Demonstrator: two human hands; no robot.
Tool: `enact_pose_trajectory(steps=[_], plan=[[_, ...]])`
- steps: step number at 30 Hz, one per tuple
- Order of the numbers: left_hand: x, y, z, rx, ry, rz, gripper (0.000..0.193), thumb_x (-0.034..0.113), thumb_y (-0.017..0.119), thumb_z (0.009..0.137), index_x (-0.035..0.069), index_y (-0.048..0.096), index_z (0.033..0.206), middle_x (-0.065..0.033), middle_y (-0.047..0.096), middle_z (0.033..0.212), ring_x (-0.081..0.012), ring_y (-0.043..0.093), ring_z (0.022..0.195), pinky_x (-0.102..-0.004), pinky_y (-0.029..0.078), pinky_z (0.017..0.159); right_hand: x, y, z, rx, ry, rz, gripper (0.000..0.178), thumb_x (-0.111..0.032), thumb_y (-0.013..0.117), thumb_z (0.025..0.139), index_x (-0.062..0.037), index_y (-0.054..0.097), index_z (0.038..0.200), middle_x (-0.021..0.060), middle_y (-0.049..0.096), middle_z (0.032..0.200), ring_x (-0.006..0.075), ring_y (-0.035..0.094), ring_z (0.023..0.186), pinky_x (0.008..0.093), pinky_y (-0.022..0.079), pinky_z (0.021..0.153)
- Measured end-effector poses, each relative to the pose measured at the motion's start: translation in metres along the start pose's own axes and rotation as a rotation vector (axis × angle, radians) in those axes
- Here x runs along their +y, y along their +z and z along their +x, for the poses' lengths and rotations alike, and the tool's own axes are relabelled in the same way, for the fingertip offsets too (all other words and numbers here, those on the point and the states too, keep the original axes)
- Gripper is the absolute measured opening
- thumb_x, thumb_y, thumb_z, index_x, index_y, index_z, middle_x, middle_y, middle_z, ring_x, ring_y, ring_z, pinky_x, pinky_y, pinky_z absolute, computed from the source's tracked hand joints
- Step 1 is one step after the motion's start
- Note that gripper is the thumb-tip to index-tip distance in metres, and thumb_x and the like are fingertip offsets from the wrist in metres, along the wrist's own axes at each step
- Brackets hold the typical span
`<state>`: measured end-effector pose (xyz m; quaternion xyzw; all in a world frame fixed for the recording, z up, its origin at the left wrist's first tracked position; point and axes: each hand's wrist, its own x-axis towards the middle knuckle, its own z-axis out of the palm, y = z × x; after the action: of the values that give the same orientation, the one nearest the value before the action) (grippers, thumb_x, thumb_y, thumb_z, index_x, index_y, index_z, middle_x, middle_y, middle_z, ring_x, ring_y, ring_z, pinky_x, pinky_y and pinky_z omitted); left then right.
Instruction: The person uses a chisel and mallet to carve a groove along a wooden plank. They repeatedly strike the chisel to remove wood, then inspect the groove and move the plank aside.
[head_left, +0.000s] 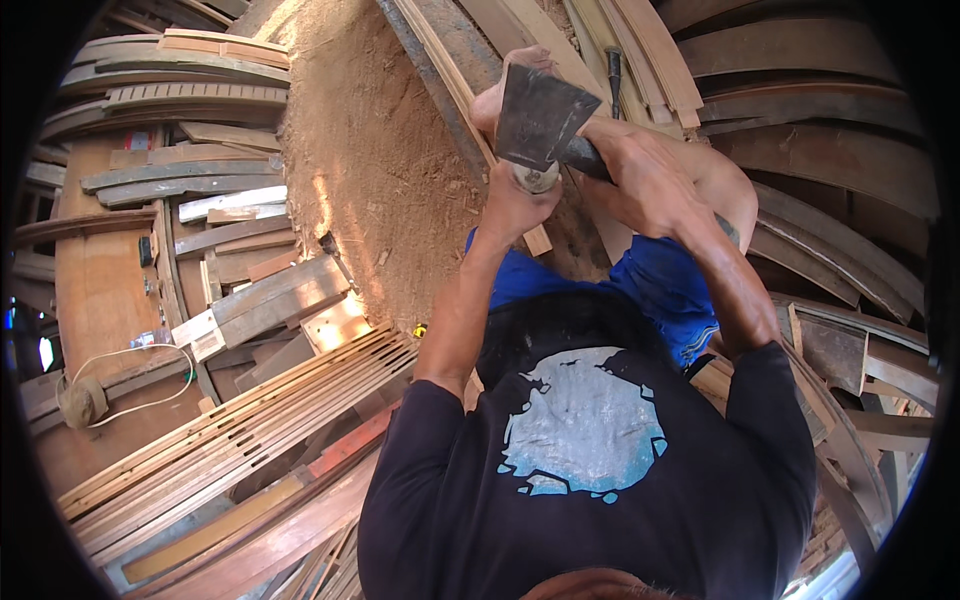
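My right hand [650, 180] is closed round the dark handle of an axe [540, 115]. The axe's broad, flared metal head hangs over my left hand [515, 210]. That hand is wrapped round an upright handle [537, 179] with a round, pale, worn end, just below the axe head. Whether the head touches this end I cannot tell, and the lower part of the handled thing is hidden. Under my hands, between my bent legs, lies a dark board [575, 235], mostly covered by my arms. My bare foot [525, 60] shows beyond the axe head.
A slim dark tool [614, 70] rests on pale planks [645, 55] ahead. Sawdust-covered ground [370, 150] stretches to the left. Stacked slats [240, 430] and a board with a looped cord [130, 350] lie at the left. Curved timbers [810, 110] pile up on the right.
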<state>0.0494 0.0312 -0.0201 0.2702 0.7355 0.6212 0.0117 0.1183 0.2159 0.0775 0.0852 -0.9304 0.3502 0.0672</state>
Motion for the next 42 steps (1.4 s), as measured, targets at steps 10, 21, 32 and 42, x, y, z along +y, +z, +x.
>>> enact_pose_trajectory(steps=[10, 21, 32, 42], plan=[[-0.016, -0.009, -0.020, 0.033, -0.070, -0.047, 0.021, 0.007, 0.078, 0.079, 0.002, 0.065, 0.093, -0.0069, 0.070, 0.082, -0.0156, 0.069, 0.076, -0.0310, 0.055, 0.072, -0.017, 0.006, -0.002, -0.181, 0.068, -0.087, 0.033, -0.009, 0.070, 0.083, -0.0011, 0.065, 0.115, 0.0229, 0.070, 0.094, 0.0435, 0.065, 0.086, 0.0451, 0.052, 0.079], [-0.030, -0.019, -0.051, 0.008, 0.077, 0.015, 0.025, 0.007, 0.081, 0.078, 0.002, 0.067, 0.098, -0.0082, 0.072, 0.085, -0.0185, 0.071, 0.077, -0.0332, 0.056, 0.072, -0.038, 0.006, -0.007, 0.085, -0.207, 0.132, 0.022, -0.010, 0.071, 0.083, 0.0005, 0.063, 0.101, 0.0195, 0.067, 0.077, 0.0414, 0.066, 0.073, 0.0471, 0.050, 0.065], [-0.037, -0.027, -0.047, -0.012, -0.034, 0.031, 0.030, 0.007, 0.081, 0.079, 0.001, 0.067, 0.105, -0.0095, 0.072, 0.090, -0.0199, 0.070, 0.082, -0.0344, 0.056, 0.075, -0.065, 0.003, -0.008, 0.133, -0.148, 0.305, 0.041, -0.002, 0.072, 0.080, -0.0024, 0.063, 0.120, 0.0192, 0.070, 0.093, 0.0445, 0.064, 0.089, 0.0437, 0.051, 0.084], [-0.038, -0.014, -0.053, 0.031, 0.027, -0.069, 0.033, 0.007, 0.079, 0.081, 0.001, 0.067, 0.111, -0.0074, 0.075, 0.097, -0.0144, 0.070, 0.089, -0.0311, 0.056, 0.079, -0.014, 0.017, -0.010, -0.266, 0.134, -0.064, 0.033, -0.022, 0.068, 0.087, 0.0008, 0.062, 0.109, 0.0239, 0.068, 0.085, 0.0417, 0.067, 0.086, 0.0471, 0.051, 0.078]])
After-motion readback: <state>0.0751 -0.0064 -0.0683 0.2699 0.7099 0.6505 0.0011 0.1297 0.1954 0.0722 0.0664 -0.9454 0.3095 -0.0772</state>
